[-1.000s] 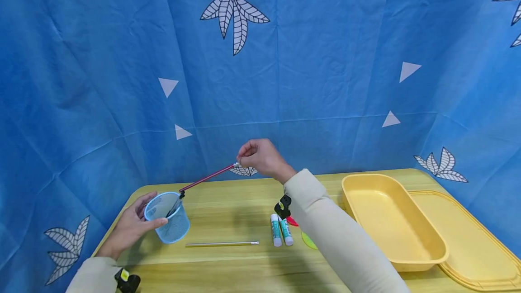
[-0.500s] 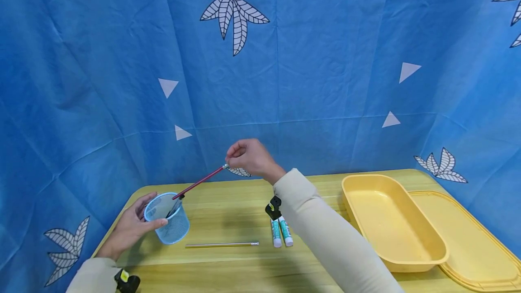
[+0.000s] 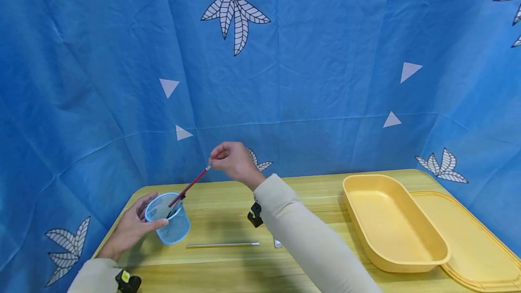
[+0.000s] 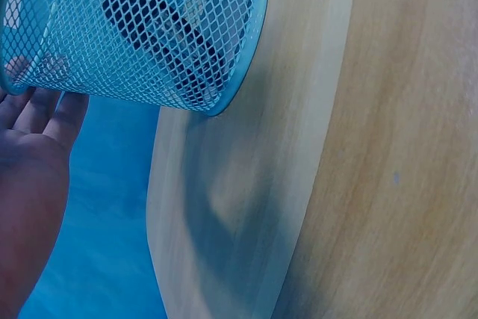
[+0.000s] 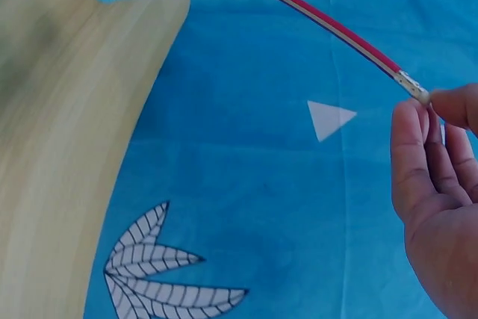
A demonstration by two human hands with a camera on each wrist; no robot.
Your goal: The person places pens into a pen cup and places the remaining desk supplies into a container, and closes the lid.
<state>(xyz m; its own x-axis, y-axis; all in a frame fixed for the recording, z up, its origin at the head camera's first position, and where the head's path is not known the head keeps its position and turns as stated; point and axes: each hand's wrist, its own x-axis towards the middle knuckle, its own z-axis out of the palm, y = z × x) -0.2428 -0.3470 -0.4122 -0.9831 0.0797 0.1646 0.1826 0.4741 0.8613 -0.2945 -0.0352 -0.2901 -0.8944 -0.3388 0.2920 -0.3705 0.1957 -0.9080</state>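
My left hand (image 3: 132, 225) grips a light blue mesh pen holder (image 3: 175, 232) at the table's left, its mouth tilted toward me. Whether its base touches the table I cannot tell. High to its right, my right hand (image 3: 236, 162) pinches a red pencil (image 3: 189, 186) by its eraser end between thumb and fingertips. The pencil slants down left, with its lower end inside the holder's mouth. A dark, slender item (image 3: 175, 209) with a black tip leans in the holder; its kind is unclear. In the right wrist view the pencil's metal ferrule (image 5: 409, 86) shows beside the fingers.
A silver-grey pencil (image 3: 223, 245) lies in front of the holder. One glue stick end (image 3: 278, 243) peeks out below my right sleeve. At right stand a yellow tray (image 3: 390, 220) and its flat lid (image 3: 476, 243). A blue curtain (image 3: 317, 80) hangs behind the table.
My right hand has moved left with the red pencil, whose lower end has passed from the rim into the holder. The right arm now covers most of the glue sticks. My left hand stays put.
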